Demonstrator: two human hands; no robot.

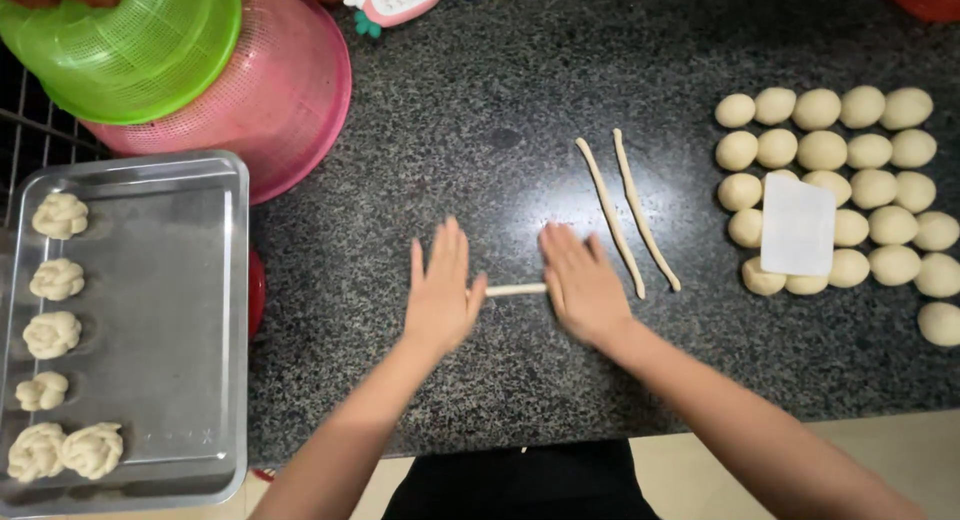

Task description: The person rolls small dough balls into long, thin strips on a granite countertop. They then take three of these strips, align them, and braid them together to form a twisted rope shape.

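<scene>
Dough is being worked on a dark speckled granite counter [480, 110], seen from the head camera looking straight down. Both hands lie flat, palms down, fingers stretched out and slightly spread, gripping nothing. The left hand [442, 290] and the right hand [582, 285] press side by side on a thin dough rope [516, 290], of which only a short pale stretch shows in the gap between them; its ends are hidden under the palms. The rope's long axis runs left to right, across the fingers, which point away from the body. Neither hand is nearer than the other: each covers one end, and the bare middle lies just between them.

Just beyond the right hand's fingertips lie two finished dough strands [628, 212], long and thin, slanting side by side and apart from each other. Farther right sit rows of round dough balls [870, 150], closely packed, with a white plastic scraper [797, 225] resting on top of several.

At the left edge a metal baking tray [170, 310] holds knotted dough buns [55, 335] in a column, two side by side at the near end. Behind the tray a green colander [140, 50] sits upside down on a pink colander [290, 100].
</scene>
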